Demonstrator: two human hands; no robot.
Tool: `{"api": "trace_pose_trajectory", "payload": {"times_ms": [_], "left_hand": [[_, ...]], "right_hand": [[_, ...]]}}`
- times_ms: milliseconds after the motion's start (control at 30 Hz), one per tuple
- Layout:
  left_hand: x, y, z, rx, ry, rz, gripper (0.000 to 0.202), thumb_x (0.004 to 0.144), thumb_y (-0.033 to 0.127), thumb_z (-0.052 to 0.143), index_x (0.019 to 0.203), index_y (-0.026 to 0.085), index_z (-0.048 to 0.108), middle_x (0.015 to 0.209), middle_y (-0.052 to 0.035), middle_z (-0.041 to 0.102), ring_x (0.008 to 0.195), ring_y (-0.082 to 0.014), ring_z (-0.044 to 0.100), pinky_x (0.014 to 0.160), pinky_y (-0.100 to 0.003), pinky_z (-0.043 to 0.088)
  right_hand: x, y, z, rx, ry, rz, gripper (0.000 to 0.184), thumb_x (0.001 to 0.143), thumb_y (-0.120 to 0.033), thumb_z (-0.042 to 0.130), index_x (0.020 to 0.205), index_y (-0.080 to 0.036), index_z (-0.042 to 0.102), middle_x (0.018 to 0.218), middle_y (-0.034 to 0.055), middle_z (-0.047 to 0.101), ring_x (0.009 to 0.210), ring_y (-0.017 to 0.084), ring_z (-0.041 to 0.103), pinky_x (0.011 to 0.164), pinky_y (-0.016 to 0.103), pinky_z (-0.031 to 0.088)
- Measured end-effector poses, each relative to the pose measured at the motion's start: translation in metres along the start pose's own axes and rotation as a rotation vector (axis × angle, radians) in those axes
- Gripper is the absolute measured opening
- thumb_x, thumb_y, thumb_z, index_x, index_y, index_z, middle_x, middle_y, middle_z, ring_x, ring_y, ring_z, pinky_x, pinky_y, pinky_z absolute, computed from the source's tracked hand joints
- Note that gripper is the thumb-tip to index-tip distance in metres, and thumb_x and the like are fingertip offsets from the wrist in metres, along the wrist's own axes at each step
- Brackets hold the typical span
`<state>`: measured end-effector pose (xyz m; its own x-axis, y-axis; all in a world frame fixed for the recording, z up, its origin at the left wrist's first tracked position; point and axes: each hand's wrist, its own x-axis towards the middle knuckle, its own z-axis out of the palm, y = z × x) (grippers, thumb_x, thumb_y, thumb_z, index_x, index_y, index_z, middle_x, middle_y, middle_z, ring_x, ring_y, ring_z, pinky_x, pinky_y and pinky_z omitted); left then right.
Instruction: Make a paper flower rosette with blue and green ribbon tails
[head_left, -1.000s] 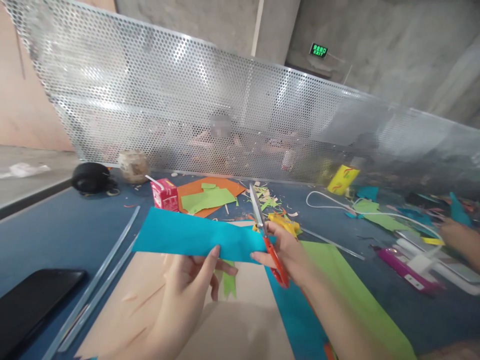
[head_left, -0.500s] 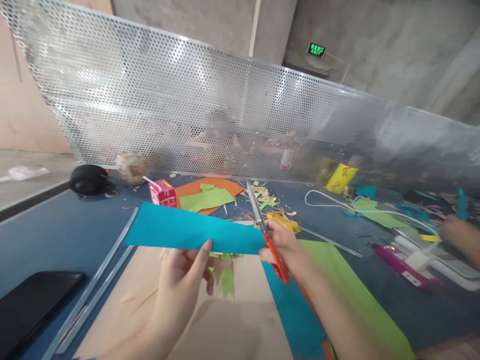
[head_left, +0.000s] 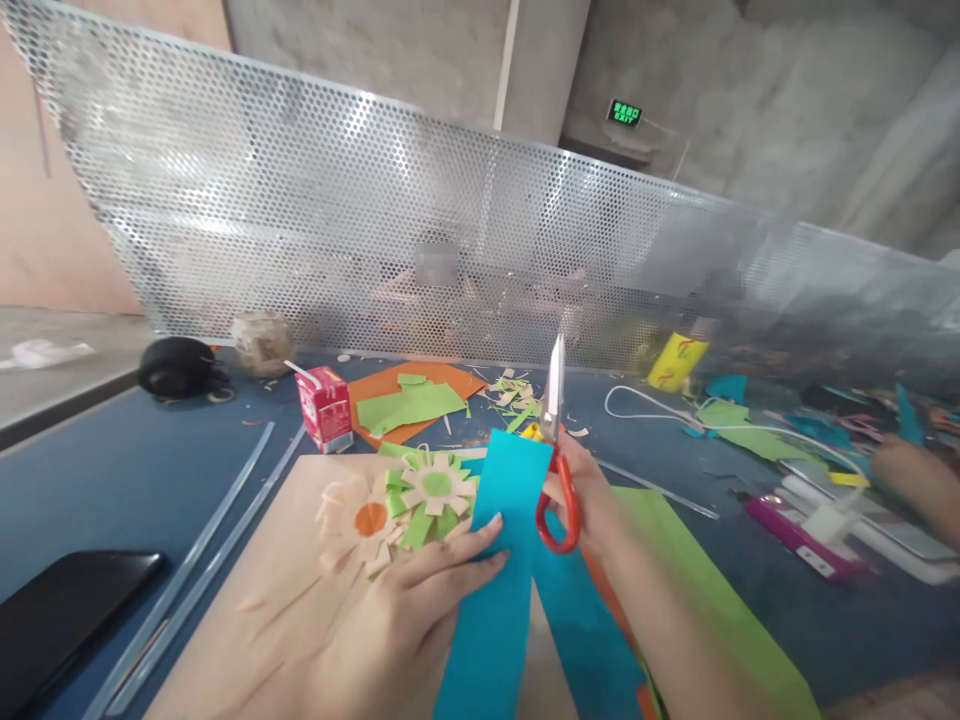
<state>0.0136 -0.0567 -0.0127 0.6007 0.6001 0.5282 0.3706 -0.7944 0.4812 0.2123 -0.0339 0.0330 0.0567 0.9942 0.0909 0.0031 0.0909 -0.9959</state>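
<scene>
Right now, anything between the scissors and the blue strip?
Nothing visible. The scissors in the right hand sit against the right edge of the blue strip, blades pointing up past its top corner. The left hand holds the strip lower down, clear of the blades.

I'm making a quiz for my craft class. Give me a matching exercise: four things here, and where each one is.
1 scissors
2 blue paper strip
3 red drink carton
4 black phone

A beside the orange sheet
B in the right hand
C flat on the table, far left
D held by the left hand

Pairs: 1-B, 2-D, 3-A, 4-C.
</scene>
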Motion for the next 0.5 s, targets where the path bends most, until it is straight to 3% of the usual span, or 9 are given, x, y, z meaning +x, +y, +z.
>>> {"api": "trace_pose_trajectory", "payload": {"times_ms": [100, 233, 400, 500], "left_hand": [[0.002, -0.003, 0.003, 0.044, 0.002, -0.058, 0.039, 0.084, 0.013, 0.038, 0.115, 0.028, 0.057, 0.126, -0.0003, 0.052, 0.111, -0.0151, 0.052, 0.096, -0.028, 0.041], [0.006, -0.007, 0.004, 0.012, 0.024, -0.050, 0.042, 0.083, 0.010, 0.037, 0.117, 0.027, 0.054, 0.128, -0.0002, 0.051, 0.112, -0.0158, 0.052, 0.094, -0.028, 0.043], [0.006, -0.005, 0.003, -0.099, 0.015, -0.092, 0.044, 0.081, 0.008, 0.039, 0.115, 0.030, 0.055, 0.128, 0.0002, 0.052, 0.114, -0.0183, 0.050, 0.095, -0.031, 0.043], [0.005, -0.001, 0.003, -0.239, 0.017, -0.191, 0.044, 0.082, 0.012, 0.040, 0.120, 0.033, 0.049, 0.126, -0.0003, 0.053, 0.114, -0.0193, 0.050, 0.093, -0.033, 0.045]], "right_hand": [[0.001, 0.004, 0.003, 0.117, 0.022, 0.019, 0.038, 0.057, -0.032, 0.075, 0.076, -0.022, 0.043, 0.061, -0.0068, 0.045, 0.047, 0.009, 0.045, 0.040, 0.021, 0.040], [0.002, 0.011, 0.001, 0.299, -0.056, -0.025, 0.029, 0.069, -0.040, 0.066, 0.083, -0.022, 0.048, 0.074, -0.0040, 0.051, 0.059, 0.011, 0.053, 0.047, 0.023, 0.046], [0.005, 0.009, 0.003, 0.041, 0.067, 0.016, 0.044, 0.050, -0.022, 0.078, 0.076, -0.020, 0.042, 0.064, -0.0083, 0.051, 0.049, 0.009, 0.054, 0.044, 0.021, 0.043], [0.007, 0.008, 0.005, -0.032, 0.105, 0.037, 0.043, 0.050, -0.024, 0.076, 0.073, -0.020, 0.039, 0.056, -0.0096, 0.049, 0.045, 0.009, 0.052, 0.042, 0.020, 0.040]]}}
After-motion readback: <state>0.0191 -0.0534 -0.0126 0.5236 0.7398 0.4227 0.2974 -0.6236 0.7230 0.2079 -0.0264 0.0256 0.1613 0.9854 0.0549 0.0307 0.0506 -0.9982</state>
